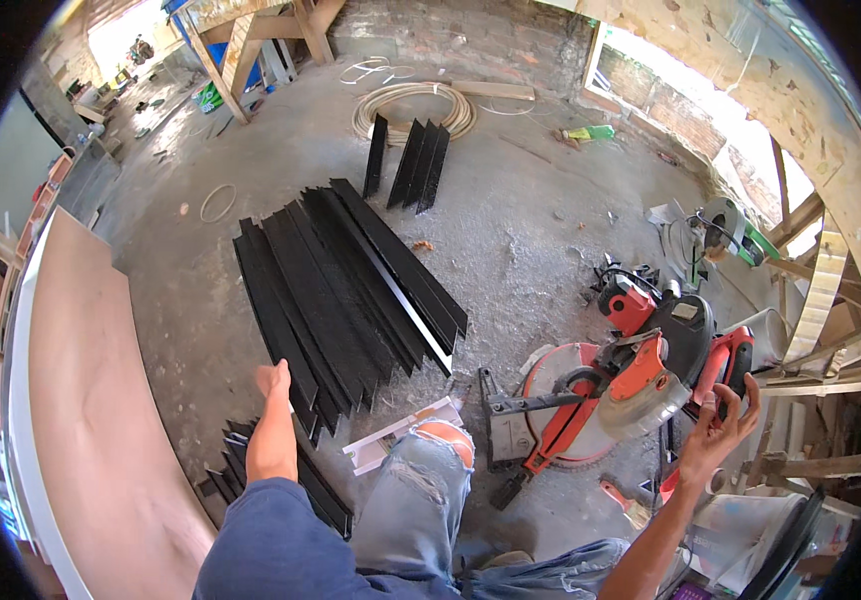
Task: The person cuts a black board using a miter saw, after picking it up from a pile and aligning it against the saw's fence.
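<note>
A large stack of long black angle-cut strips [326, 290] lies on the floor in front of me. Beside its near left edge is my left hand [273, 378]; its fingers are too small and turned away to show whether they grip a strip. To my right stands a red and black mitre saw [601, 390] with a round base. My right hand [723, 430] is close to the saw's red handle [726, 362], palm up, with fingers apart and nothing seen in them. More black strips [316, 490] lie under my left arm.
Shorter black strips [419, 165] lie farther off, before a coiled hose [416, 95]. A whitish profile piece [391, 435] is by my knee. A paintbrush [627, 502] lies near the saw, a green power tool [736, 235] beyond it. A wooden panel [91, 420] stands left.
</note>
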A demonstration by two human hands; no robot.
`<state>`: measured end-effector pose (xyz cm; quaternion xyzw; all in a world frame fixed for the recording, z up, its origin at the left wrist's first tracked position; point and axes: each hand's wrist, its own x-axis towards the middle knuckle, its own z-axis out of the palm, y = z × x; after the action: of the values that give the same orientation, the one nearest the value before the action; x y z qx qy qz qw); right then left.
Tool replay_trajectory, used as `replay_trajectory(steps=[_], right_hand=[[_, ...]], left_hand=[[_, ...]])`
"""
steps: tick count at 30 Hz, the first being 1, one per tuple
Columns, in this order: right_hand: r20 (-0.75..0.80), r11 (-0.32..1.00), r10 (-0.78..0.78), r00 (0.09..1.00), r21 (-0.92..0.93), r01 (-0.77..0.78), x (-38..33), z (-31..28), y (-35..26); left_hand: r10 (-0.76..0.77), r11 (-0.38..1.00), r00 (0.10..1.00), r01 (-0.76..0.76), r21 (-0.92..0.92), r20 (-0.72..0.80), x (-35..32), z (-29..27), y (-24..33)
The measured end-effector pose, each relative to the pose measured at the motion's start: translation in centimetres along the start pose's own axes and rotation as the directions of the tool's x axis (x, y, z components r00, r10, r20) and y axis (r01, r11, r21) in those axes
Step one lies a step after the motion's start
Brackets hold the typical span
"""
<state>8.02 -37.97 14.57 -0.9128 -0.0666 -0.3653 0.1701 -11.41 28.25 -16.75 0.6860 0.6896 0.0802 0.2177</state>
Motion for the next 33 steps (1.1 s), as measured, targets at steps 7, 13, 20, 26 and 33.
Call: replay_trajectory(steps=[7,13,20,26,33], right_hand=[[0.029,0.995,0.089,0.996,0.039,-0.090,0.1,0.0,-0.4],[0.009,0.999,0.025,1.000,-0.030,-0.025,0.3,-0.5,-0.6],[0.019,1.000,0.024,1.000,-0.002,-0.024,0.1,0.0,-1.0],[0.011,0.999,0.015,1.000,-0.048,-0.015,0.2,-0.3,0.1],[0.030,0.999,0.042,0.999,-0.024,-0.041,0.0,-0.1,-1.5]], left_hand=[[0.118,0.985,0.976,-0.138,0.100,0.184,-0.5,-1.3,-1.1],[0.274,0.952,0.956,-0.284,0.110,0.101,-4.5,-1.8,4.6],[0.344,0.868,0.938,-0.336,0.366,0.045,-7.3,-1.2,7.2],[0.296,0.840,0.955,-0.260,0.476,0.000,-9.5,0.4,9.1],[0.126,0.908,0.992,-0.103,0.407,-0.030,-6.0,1.7,8.7]])
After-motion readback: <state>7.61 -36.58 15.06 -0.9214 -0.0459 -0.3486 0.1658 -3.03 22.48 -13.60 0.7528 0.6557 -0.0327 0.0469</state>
